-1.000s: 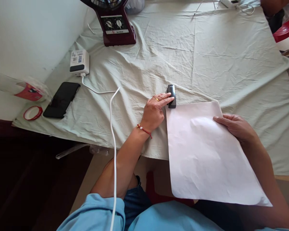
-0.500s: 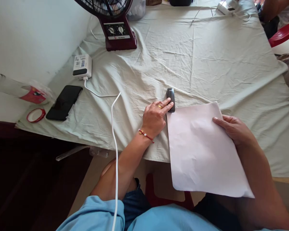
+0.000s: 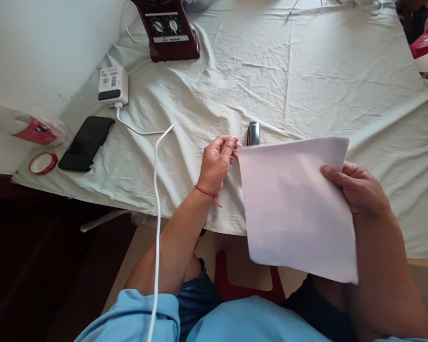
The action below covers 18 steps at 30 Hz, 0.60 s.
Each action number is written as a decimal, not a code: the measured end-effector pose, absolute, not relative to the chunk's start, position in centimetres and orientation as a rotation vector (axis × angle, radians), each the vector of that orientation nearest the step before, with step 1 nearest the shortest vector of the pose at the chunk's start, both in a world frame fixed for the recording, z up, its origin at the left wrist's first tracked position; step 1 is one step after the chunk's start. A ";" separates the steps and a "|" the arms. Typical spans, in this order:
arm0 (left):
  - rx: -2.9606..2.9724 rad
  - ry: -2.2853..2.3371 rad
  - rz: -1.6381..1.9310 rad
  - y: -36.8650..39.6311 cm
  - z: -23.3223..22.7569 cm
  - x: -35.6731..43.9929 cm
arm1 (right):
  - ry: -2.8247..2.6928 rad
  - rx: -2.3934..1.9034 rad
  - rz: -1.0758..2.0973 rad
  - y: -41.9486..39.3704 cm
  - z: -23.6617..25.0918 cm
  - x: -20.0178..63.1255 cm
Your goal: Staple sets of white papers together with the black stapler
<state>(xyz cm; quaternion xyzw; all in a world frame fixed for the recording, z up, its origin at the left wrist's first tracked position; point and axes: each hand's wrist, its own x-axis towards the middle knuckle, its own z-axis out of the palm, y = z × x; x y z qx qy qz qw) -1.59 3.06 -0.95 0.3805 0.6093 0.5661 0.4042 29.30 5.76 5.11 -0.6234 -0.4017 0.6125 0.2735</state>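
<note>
My right hand (image 3: 360, 187) grips the right edge of a stack of white paper (image 3: 296, 204), thumb on top and fingers underneath. The paper is raised and tilted over the table's front edge. My left hand (image 3: 219, 159) is closed in a pinch beside the paper's upper left corner, a red string bracelet at its wrist. Whether the corner is between those fingertips I cannot make out. A small black stapler (image 3: 253, 133) lies just beyond the paper's top edge, its near end hidden by the paper. Neither hand touches it.
A pale cloth (image 3: 249, 80) covers the table. To the left are a black phone (image 3: 86, 143), a red tape roll (image 3: 43, 163), a white box (image 3: 113, 86) with a cable (image 3: 157, 190), and a plastic bottle (image 3: 35, 130). A maroon fan (image 3: 173, 31) stands at the back.
My left hand has let go of the stapler and drawn back left, its fingers now curled together. The paper has lifted off the stapler in my right hand. The view has tipped downward slightly.
</note>
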 end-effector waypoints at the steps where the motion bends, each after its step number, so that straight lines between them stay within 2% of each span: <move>1: 0.904 1.512 1.427 2.9 -0.7 -1.6 | -1.075 -1.642 1.607 5.9 4.8 29.3; 5: 0.868 1.432 1.311 1.8 -0.1 -1.5 | -1.039 -1.564 1.487 6.2 3.9 29.0; 12: 1.175 1.441 1.118 -0.1 -0.1 -1.7 | -1.191 -1.467 1.319 6.2 3.3 27.2; 18: 1.140 1.527 1.282 0.7 -1.5 -1.1 | -1.309 -1.441 1.216 6.3 2.0 27.3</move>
